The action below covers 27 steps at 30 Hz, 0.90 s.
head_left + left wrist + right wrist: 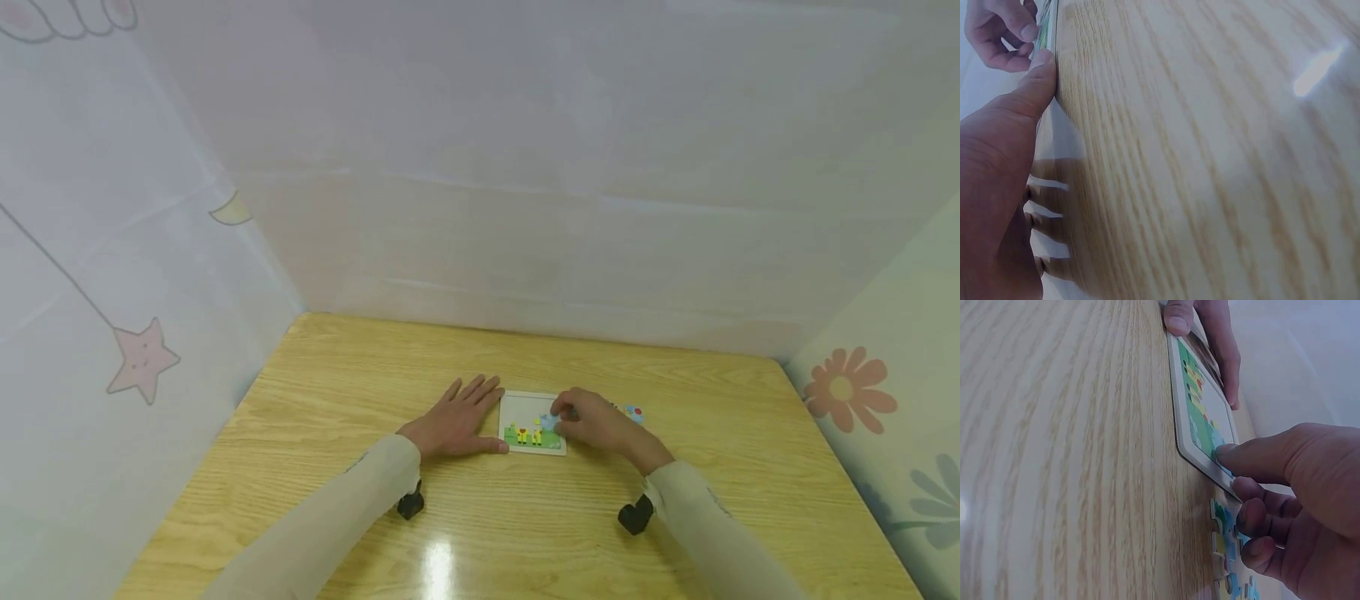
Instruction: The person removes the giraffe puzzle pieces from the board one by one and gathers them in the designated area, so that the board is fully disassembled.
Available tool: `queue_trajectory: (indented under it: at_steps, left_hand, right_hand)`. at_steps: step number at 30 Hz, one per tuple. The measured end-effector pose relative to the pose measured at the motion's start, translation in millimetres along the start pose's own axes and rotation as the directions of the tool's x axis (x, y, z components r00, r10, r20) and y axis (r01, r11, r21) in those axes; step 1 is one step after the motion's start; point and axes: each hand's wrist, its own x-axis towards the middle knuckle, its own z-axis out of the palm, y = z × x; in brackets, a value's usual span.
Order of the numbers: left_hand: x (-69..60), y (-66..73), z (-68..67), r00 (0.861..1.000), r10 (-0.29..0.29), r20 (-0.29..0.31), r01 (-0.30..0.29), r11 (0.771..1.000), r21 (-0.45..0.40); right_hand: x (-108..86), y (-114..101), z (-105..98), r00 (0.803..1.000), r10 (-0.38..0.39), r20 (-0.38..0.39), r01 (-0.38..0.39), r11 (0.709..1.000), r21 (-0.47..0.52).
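White tray point(522, 409) between both hands point(455, 422); right one point(597, 420) touches blue piece point(547, 422).

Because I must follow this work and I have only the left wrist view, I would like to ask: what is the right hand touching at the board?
Observer: In the head view, the right hand has its thumb and a finger at a light-blue puzzle piece, on the right side of the board.

Operator: Thank you. Are there some pieces outside of the board?

Observer: Yes, the right wrist view shows loose pieces on the table, beside the board.

Operator: And is the board completely filled?

Observer: No, its upper part is bare white; yellow figures show along the bottom.
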Motion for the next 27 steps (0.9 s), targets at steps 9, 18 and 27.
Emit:
queue_trajectory:
  at_steps: [9, 18, 27]
  left_hand:
    - [-0.1, -0.1, 0.1, 1.000, 0.004, 0.000, -0.004, 1.000, 0.004]
    - [0.5, -1.2, 0.8, 1.000, 0.002, 0.001, -0.002, 1.000, 0.018]
    - [1.0, -1.7, 1.9, 1.000, 0.003, -0.006, -0.003, 1.000, 0.013]
  right_hand:
    - [6.8, -2.7, 3.6, 1.000, 0.008, 0.004, -0.008, 1.000, -0.026]
    - [8.9, -4.7, 2.6, 1.000, 0.010, -0.005, -0.010, 1.000, -0.003]
    - [9.0, -5.1, 4.3, 1.000, 0.018, 0.025, -0.019, 0.999, 0.046]
